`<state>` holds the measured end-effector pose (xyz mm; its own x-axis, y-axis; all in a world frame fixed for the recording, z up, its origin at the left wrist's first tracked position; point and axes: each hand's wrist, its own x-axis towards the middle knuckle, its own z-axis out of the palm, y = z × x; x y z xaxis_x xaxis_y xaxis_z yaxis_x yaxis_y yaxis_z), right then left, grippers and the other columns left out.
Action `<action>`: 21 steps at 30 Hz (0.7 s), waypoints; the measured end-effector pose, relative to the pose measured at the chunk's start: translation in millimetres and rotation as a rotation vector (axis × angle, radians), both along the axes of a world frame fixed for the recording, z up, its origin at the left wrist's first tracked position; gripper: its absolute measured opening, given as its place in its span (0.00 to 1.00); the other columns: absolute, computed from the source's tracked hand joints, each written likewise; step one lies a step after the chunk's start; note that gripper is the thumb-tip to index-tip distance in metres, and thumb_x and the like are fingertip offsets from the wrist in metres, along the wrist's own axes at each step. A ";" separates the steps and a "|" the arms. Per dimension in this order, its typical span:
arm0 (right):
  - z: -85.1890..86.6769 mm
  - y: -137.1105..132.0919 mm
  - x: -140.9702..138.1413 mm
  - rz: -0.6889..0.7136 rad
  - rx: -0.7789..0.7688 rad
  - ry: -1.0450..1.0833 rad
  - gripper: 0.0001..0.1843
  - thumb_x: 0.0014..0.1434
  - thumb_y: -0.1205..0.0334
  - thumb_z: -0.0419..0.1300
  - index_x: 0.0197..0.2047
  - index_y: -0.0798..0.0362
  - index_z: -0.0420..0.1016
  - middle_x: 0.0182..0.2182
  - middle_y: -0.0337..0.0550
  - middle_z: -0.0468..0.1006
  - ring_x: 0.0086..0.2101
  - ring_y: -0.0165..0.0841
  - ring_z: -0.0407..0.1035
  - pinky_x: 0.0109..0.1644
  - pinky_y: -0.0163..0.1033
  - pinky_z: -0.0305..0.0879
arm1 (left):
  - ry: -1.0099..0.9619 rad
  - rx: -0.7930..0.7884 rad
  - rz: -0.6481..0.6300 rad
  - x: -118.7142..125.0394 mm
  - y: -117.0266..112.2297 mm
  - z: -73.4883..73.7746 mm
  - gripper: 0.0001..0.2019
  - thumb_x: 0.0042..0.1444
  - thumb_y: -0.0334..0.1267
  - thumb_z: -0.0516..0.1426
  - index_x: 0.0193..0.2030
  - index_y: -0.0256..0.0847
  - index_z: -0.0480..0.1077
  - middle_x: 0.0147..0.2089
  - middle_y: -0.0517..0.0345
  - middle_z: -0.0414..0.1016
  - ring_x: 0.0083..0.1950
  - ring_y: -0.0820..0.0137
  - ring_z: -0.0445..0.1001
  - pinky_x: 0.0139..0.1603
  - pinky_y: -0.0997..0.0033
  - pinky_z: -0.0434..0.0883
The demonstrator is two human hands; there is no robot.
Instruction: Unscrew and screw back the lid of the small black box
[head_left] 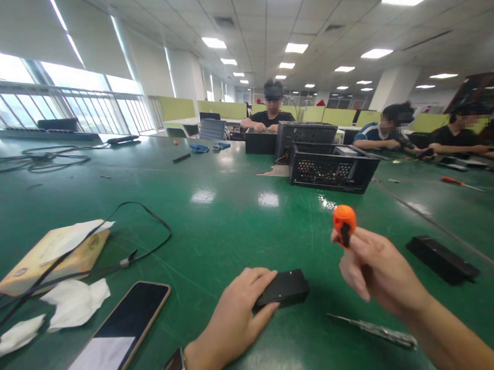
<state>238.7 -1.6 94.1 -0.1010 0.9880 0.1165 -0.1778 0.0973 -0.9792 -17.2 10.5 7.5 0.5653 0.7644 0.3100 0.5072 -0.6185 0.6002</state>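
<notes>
My left hand (237, 312) lies over the near end of a small flat black box (286, 288) on the green table (215, 220), fingers curled round its edge. My right hand (373, 269) is raised just right of the box, closed round a screwdriver with an orange and black handle (344, 223); only the handle top shows above my fingers. A loose metal bit or shaft (373, 331) lies on the table below my right forearm.
A phone (118, 335) lies at the near left, with crumpled tissues (73, 302), a tissue box (52, 256) and a black cable (150, 234). Another black part (441, 259) sits to the right. An open computer case (333, 169) stands mid-table. Three people work at the far side.
</notes>
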 end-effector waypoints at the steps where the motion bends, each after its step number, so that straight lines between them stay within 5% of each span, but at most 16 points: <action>1: -6.1 0.3 -8.5 -0.038 0.015 -0.001 0.15 0.57 0.50 0.65 0.40 0.51 0.74 0.10 0.28 0.62 0.11 0.21 0.52 0.16 0.28 0.47 | 0.000 0.002 0.002 0.1 -0.3 0.4 0.22 0.60 0.32 0.59 0.61 0.44 0.65 0.57 0.52 0.71 0.56 0.61 0.70 0.58 0.58 0.69; 4: -18.1 2.3 -26.4 -0.028 -0.008 0.107 0.16 0.58 0.48 0.65 0.40 0.52 0.73 0.11 0.23 0.53 0.13 0.19 0.43 0.18 0.28 0.43 | 0.003 0.007 0.006 0.7 -1.7 1.5 0.22 0.60 0.32 0.60 0.61 0.44 0.65 0.57 0.51 0.71 0.55 0.60 0.70 0.58 0.57 0.69; 8: -21.1 6.0 -27.4 0.104 -0.085 0.244 0.13 0.58 0.51 0.64 0.42 0.48 0.71 0.17 0.28 0.66 0.13 0.20 0.53 0.19 0.30 0.50 | 0.008 0.011 -0.001 0.8 -3.5 2.2 0.23 0.59 0.33 0.60 0.61 0.43 0.65 0.57 0.50 0.71 0.55 0.60 0.70 0.58 0.57 0.69; 10: -22.5 8.2 -22.7 0.079 -0.090 0.183 0.12 0.59 0.50 0.63 0.40 0.48 0.71 0.17 0.29 0.68 0.13 0.22 0.56 0.18 0.30 0.50 | 0.008 0.007 -0.003 0.7 -3.9 2.7 0.23 0.58 0.33 0.60 0.61 0.42 0.66 0.57 0.51 0.71 0.55 0.60 0.70 0.58 0.57 0.69; 15: -30.3 14.3 -14.3 -0.039 -0.088 -0.114 0.26 0.61 0.40 0.57 0.37 0.57 0.78 0.13 0.25 0.51 0.14 0.20 0.43 0.17 0.29 0.40 | 0.015 0.004 0.002 1.0 -3.5 3.9 0.23 0.58 0.33 0.61 0.60 0.42 0.66 0.57 0.51 0.72 0.54 0.60 0.71 0.57 0.57 0.69; 21: -36.7 20.0 -14.7 -0.111 0.043 -0.224 0.23 0.57 0.49 0.65 0.51 0.54 0.75 0.21 0.32 0.67 0.21 0.25 0.62 0.25 0.33 0.60 | 0.012 0.016 -0.004 0.9 -3.0 2.6 0.23 0.59 0.33 0.60 0.61 0.43 0.65 0.57 0.50 0.71 0.54 0.60 0.70 0.57 0.57 0.69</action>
<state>224.0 18.4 57.3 -0.0203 0.9891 0.1459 0.0573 0.1468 -0.9875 -16.3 7.4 10.2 0.5720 0.7573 0.3152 0.5116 -0.6298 0.5846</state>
